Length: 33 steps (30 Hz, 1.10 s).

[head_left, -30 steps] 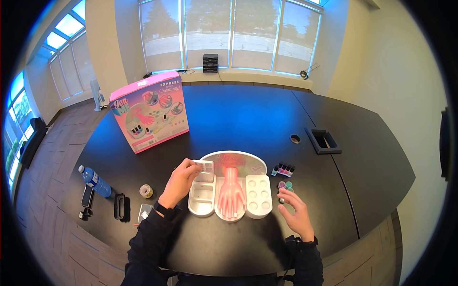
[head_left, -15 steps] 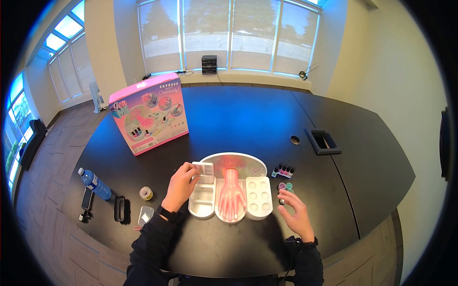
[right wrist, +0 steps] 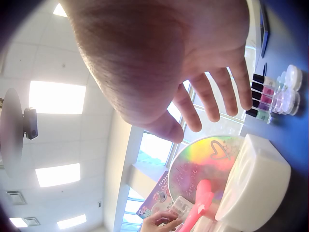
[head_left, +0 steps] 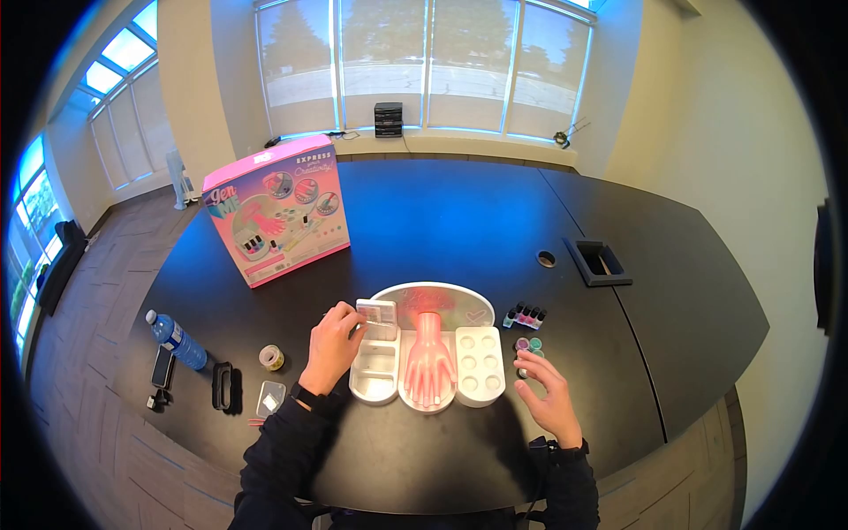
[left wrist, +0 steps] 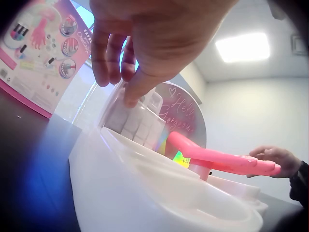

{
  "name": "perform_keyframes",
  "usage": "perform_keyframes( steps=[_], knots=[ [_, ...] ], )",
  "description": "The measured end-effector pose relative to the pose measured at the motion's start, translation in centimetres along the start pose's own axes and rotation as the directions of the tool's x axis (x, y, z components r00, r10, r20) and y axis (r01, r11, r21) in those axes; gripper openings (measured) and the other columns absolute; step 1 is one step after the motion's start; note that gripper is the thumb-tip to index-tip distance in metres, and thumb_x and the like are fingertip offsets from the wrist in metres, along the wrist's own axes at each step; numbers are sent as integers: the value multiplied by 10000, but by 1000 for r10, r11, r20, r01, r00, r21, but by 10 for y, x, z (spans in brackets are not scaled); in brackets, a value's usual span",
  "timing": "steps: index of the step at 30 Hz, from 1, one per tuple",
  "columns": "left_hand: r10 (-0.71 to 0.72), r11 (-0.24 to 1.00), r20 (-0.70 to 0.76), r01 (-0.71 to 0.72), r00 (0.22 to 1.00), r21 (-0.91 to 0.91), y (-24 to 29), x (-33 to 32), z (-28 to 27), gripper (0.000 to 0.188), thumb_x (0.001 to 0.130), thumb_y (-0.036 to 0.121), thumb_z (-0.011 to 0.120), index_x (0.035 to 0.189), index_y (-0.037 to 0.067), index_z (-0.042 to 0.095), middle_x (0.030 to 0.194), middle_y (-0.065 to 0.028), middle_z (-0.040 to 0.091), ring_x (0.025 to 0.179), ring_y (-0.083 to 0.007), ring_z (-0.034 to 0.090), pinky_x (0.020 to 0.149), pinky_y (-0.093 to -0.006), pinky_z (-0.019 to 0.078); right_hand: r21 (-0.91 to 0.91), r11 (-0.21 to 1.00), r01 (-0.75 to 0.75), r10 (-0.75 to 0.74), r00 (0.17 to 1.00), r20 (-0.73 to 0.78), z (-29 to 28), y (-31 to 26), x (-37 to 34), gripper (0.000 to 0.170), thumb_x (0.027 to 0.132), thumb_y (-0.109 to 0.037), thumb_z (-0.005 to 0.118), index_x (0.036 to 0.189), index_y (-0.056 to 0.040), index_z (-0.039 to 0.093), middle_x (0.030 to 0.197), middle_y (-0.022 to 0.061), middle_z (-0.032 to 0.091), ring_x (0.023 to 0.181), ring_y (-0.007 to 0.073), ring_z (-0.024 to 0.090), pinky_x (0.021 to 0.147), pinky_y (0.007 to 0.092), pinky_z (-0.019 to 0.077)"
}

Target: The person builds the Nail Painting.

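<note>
My left hand [head_left: 332, 352] pinches a clear plastic case [left wrist: 137, 126] with small compartments between thumb and fingers. The case stands tilted at the back of the white two-section tray [head_left: 374, 395], left of a pink model hand [head_left: 428, 351]. Behind the model hand rises a shiny rounded panel [right wrist: 190, 162] with lettering and a heart. To its right sits a white tray with six round wells [head_left: 480, 360]. My right hand [head_left: 551, 403], fingers spread and holding nothing, hovers right of that tray, near small glitter pots [head_left: 523, 345].
Several nail polish bottles [head_left: 525, 315] stand beyond the pots. A pink box [head_left: 278, 212] stands at the back left. On the left are a water bottle [head_left: 177, 340], a black frame-shaped item [head_left: 221, 387], a small jar [head_left: 271, 358] and a small clear container [head_left: 270, 399].
My left hand has come down a little toward me and left, still pinching the clear case, which stays at the tray's back. My right hand has stayed in place.
</note>
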State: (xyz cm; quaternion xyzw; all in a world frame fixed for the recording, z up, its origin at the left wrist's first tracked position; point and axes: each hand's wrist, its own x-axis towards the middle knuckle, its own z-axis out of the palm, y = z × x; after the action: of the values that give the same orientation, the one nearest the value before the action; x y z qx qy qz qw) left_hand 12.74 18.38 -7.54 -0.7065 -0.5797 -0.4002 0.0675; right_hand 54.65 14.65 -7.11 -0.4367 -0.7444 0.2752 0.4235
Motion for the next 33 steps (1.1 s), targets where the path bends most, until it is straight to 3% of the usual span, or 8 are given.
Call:
perform_keyframes(
  steps=[8, 10, 14, 16, 20, 22, 28, 33],
  knots=[
    [-76, 997, 4, 75, 997, 26, -15, -9, -35, 196, 841, 73, 898, 991, 45, 774, 962, -73, 683, 841, -259, 716, 747, -378, 585, -26, 1000, 5, -5, 1000, 5, 1, -1, 0, 355, 1005, -58, 751, 1356, -5, 752, 1537, 138, 673, 1382, 269, 667, 1116, 399, 563],
    [-119, 991, 8, 118, 993, 59, -23, -13, -51, 249, 819, 73, 911, 1021, 40, 770, 968, -77, 688, 871, -262, 717, 780, -379, 588, 42, 998, -47, 48, 999, -12, 2, -4, -1, 352, 971, -104, 785, 1314, -27, 770, 1498, 164, 704, 1439, 358, 631, 1213, 464, 474],
    [-180, 979, -3, 179, 984, 98, -46, -26, -77, 277, 787, 70, 916, 1015, 36, 761, 972, -86, 691, 892, -284, 710, 805, -402, 585, 42, 998, -52, 53, 999, -8, 3, -5, 0, 349, 972, -108, 787, 1312, -31, 771, 1501, 161, 703, 1448, 364, 625, 1220, 468, 466],
    [-290, 944, 60, 275, 955, 183, -55, -32, -91, 287, 788, 103, 917, 1017, 63, 748, 1008, -79, 702, 1009, -312, 707, 863, -427, 582, 46, 997, -54, 55, 999, -3, 3, -6, 0, 349, 972, -114, 789, 1310, -33, 772, 1500, 161, 705, 1451, 369, 623, 1223, 470, 462],
    [-449, 881, 136, 413, 883, 230, -84, -53, -102, 299, 758, 114, 917, 1002, 62, 753, 996, -93, 745, 1002, -335, 742, 873, -451, 592, 47, 998, -46, 46, 999, -1, 4, -6, 1, 350, 971, -119, 792, 1310, -35, 772, 1495, 163, 708, 1453, 374, 622, 1226, 474, 459],
    [-424, 884, 112, 384, 899, 266, -93, -65, -103, 305, 745, 117, 922, 997, 64, 759, 1005, -106, 768, 1007, -356, 752, 874, -467, 596, 43, 998, -51, 51, 999, 1, 5, -3, 2, 348, 972, -122, 792, 1310, -37, 773, 1491, 164, 711, 1454, 378, 622, 1227, 477, 457],
    [-500, 833, 172, 418, 849, 361, -108, -84, -99, 304, 749, 125, 917, 973, 67, 720, 1006, -120, 774, 1008, -391, 745, 855, -498, 590, 42, 998, -43, 43, 999, 1, 7, -5, 2, 346, 974, -117, 792, 1311, -38, 775, 1494, 165, 711, 1459, 383, 619, 1229, 476, 454],
    [-543, 803, 157, 455, 825, 386, -117, -89, -93, 209, 847, 79, 821, 958, 62, 644, 1010, -156, 767, 996, -430, 730, 816, -529, 568, 47, 998, -46, 47, 999, -5, 5, -5, 0, 346, 976, -112, 790, 1312, -31, 773, 1494, 167, 710, 1460, 381, 619, 1222, 472, 463]
  ],
)
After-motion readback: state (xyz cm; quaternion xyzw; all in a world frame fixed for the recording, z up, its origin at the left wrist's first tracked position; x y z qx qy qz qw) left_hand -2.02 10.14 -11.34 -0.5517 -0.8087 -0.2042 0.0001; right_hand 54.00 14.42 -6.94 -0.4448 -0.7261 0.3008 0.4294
